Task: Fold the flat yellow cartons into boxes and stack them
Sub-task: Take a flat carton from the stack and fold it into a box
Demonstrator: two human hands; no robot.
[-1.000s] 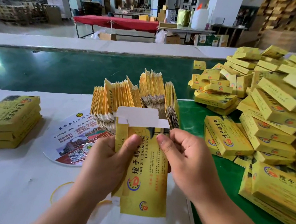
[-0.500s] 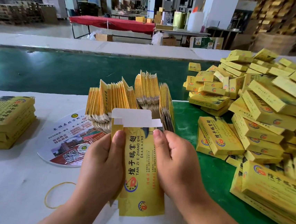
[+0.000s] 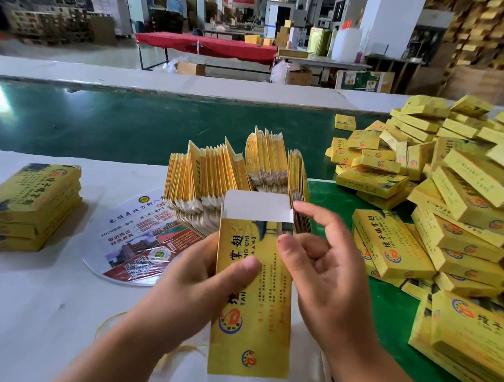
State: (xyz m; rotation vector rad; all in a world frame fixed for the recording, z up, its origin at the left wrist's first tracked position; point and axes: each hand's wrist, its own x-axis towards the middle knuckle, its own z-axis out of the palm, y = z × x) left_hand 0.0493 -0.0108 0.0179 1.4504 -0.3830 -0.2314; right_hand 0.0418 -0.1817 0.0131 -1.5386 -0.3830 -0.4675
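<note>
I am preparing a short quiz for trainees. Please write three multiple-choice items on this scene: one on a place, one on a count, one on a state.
1. Where does the big heap of folded boxes lie?
A. right of the hands
B. left of the hands
C. on the floor

2. How many boxes are in the small stack at the left?
A. one
B. three
C. six

3. The top flap of the held carton is
A. tucked shut
C. torn off
B. standing open

Answers: 1 A, the heap fills the right side. 2 B, three layers show. 3 B, its white inside stands above the carton.
</note>
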